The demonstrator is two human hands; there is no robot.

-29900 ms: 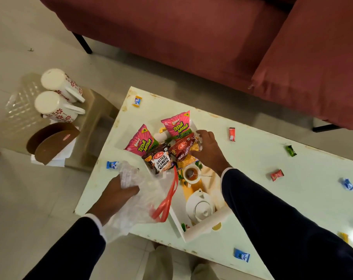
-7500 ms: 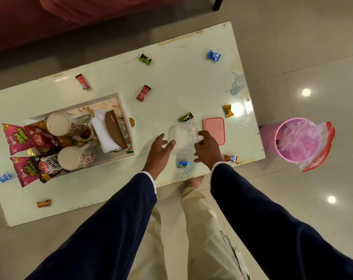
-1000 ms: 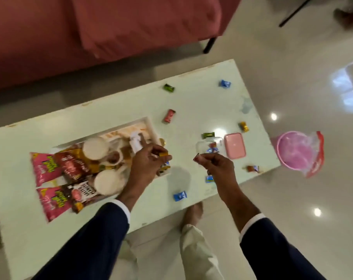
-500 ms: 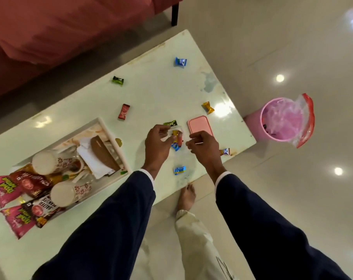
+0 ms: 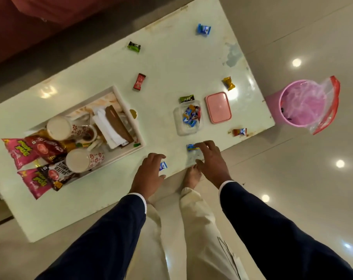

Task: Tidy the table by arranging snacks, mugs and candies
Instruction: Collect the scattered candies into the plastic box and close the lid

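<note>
Left hand (image 5: 149,172) pinches a blue candy (image 5: 162,166); right hand (image 5: 211,160), fingers spread, touches another blue candy (image 5: 190,147). Both hands have left the clear container (image 5: 188,118) at centre.

Views: one only, worn on my head; nothing shared with another.
Position: above the near long edge of the table (image 5: 171,63), standing height.
Facing: forward and steeply down, past my sleeves to my feet.
Nearness: my left hand (image 5: 149,174) and right hand (image 5: 212,164) sit mid-frame, close.
Coverage: wide-angle; sofa (image 5: 20,21) top left, bin (image 5: 305,104) right.
</note>
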